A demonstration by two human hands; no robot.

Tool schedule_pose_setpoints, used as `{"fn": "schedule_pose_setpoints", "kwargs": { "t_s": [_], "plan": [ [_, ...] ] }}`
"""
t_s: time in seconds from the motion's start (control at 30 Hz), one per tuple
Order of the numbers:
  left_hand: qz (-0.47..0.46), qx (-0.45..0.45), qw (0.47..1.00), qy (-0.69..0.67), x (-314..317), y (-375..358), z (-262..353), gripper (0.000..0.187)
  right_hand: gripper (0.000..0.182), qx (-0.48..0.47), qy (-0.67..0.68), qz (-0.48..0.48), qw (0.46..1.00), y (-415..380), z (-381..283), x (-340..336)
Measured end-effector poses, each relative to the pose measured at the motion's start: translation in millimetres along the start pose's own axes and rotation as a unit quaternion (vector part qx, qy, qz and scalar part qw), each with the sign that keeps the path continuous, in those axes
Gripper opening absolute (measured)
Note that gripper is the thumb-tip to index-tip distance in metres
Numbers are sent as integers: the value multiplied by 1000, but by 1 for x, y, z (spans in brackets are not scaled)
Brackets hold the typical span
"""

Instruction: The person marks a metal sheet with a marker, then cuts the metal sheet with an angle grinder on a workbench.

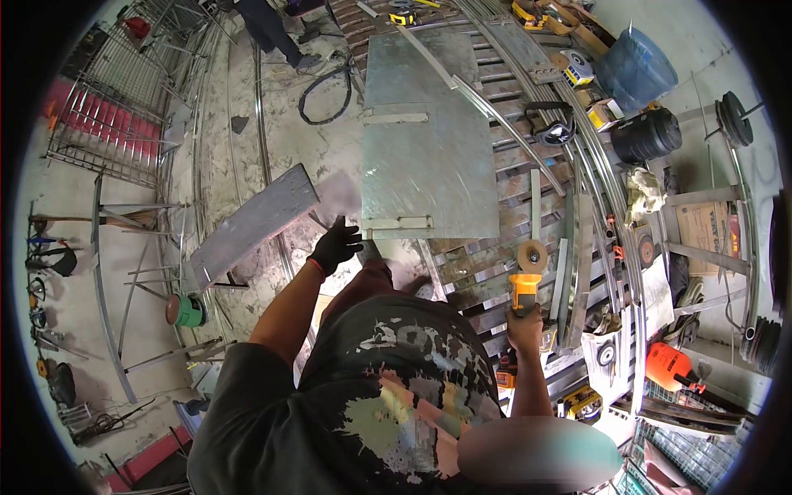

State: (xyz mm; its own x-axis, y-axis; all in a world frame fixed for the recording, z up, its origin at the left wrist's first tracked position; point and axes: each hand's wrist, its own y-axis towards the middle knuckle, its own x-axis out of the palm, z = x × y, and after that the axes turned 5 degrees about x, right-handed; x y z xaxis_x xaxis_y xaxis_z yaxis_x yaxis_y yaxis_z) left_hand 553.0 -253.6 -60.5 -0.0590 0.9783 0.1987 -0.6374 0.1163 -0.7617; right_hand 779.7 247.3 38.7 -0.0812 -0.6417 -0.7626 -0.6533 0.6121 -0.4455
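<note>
My left hand (pixel 337 246), in a dark glove, is near the lower left corner of a large metal sheet (pixel 429 173), its fingers apart and nothing visible in them. On the right, my right hand (pixel 524 327) is wrapped round the body of a yellow angle grinder (pixel 525 287), whose disc points away from me over the slatted metal table (pixel 470 268). Two narrow metal strips, an upper one (pixel 396 118) and a lower one (pixel 398 223), lie across the sheet.
A grey bench (pixel 256 223) stands to the left, near a green can (pixel 186 311). Metal bars, goggles (pixel 554 132) and a blue bucket (pixel 635 70) are at the right. Another person's leg (pixel 268 33) shows at the top, beside a black hose (pixel 304 103).
</note>
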Motion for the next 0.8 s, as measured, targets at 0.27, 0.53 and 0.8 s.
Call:
{"fn": "schedule_pose_setpoints", "kwargs": {
  "t_s": [0.27, 0.53, 0.8],
  "plan": [
    [260, 290, 878, 278, 51, -21, 31, 78, 65, -38, 8, -26, 999, 7, 20, -2],
    [219, 514, 700, 445, 71, -18, 101, 57, 65, -98, 3, 38, 994, -13, 31, -7],
    [65, 496, 632, 592, 116, 77, 201, 44, 72, -78, 12, 206, 975, -60, -10, -18]
  ]
}}
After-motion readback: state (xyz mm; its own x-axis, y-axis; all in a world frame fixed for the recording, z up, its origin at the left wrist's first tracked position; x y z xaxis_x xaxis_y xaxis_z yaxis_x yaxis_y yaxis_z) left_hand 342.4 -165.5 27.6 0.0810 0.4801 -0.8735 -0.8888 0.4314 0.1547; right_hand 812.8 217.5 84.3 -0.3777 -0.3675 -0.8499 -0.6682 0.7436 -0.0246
